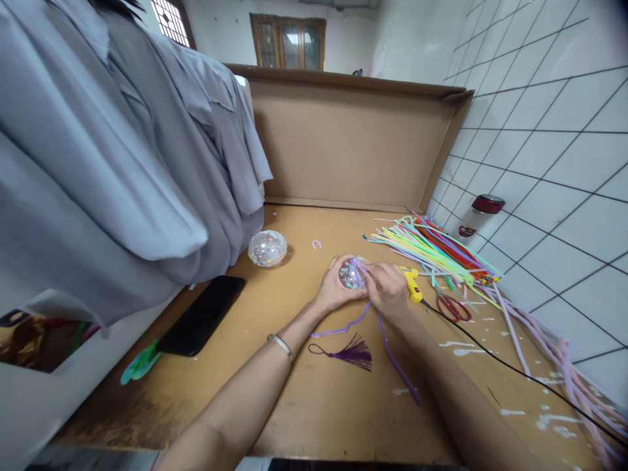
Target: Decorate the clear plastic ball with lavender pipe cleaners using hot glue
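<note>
My left hand [334, 288] is wrapped round a clear ball with coloured flecks [350, 275] above the tabletop. Against the ball's right side, my right hand [387, 286] pinches a purple pipe cleaner [360, 263], part of which lies over the ball. Two purple lengths [392, 356] trail from beneath the hands onto the table. Just below them lies a dark purple tassel [354, 353] with a thin loop. Close to my right hand sits a yellow glue gun [412, 282], its front end hidden behind the hand.
A second clear ball [267, 248] stands at left, near hanging grey cloth [196, 144]. A black phone [202, 316] lies front left. At right are bundled pipe cleaners [436, 252], red-handled scissors [454, 307], a red-lidded bottle [481, 214] and a black cord [500, 358]. Cardboard [343, 144] stands behind.
</note>
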The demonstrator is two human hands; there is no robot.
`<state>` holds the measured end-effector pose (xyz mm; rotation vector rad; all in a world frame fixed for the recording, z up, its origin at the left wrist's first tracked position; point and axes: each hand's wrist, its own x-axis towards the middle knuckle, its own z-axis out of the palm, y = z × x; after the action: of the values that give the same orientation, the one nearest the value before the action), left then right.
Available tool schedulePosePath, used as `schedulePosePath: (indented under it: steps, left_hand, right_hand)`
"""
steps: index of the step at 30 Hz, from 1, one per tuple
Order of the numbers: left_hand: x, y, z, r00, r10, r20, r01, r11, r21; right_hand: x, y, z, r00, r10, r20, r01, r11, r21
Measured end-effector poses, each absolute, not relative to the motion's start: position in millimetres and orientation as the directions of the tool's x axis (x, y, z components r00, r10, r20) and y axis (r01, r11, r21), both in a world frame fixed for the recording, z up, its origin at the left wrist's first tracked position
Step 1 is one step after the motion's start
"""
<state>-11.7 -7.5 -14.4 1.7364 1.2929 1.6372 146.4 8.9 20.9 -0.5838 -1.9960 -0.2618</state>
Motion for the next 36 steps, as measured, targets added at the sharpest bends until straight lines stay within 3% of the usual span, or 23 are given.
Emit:
schedulePosePath:
  steps: [4,10,18,29,36]
  left_hand:
    - [-11.8,-7.7,-13.6,-0.13,0.837,0.532,0.336,-0.468,0.818]
    - [-11.4,-6.8,-14.1,-0.131,0.821,0.556,0.322,-0.495,0.807]
    - [-11.2,-6.0,-14.9,-0.124,0.814,0.568,0.331,-0.506,0.797]
    - [-11.7,-5.9,-15.5,-0.115,0.817,0.565,0.34,-0.502,0.795]
    - [-12.2,-6.3,-14.1,-0.127,0.815,0.565,0.33,-0.503,0.799]
  right_hand:
    - [145.9,8.1,20.4,-0.386,0.254,0.887,0.51,0.86,-0.025]
    - [143.3,6.4,23.6,-0.281,0.32,0.905,0.532,0.836,-0.131]
    - [145.4,7.3,23.5,-0.383,0.27,0.883,0.542,0.84,-0.022]
    - [145.5,10.4,19.7,-0.385,0.271,0.882,0.554,0.833,-0.013]
    - [145.2,10.0,16.5,-0.434,0.232,0.871,0.575,0.815,0.07]
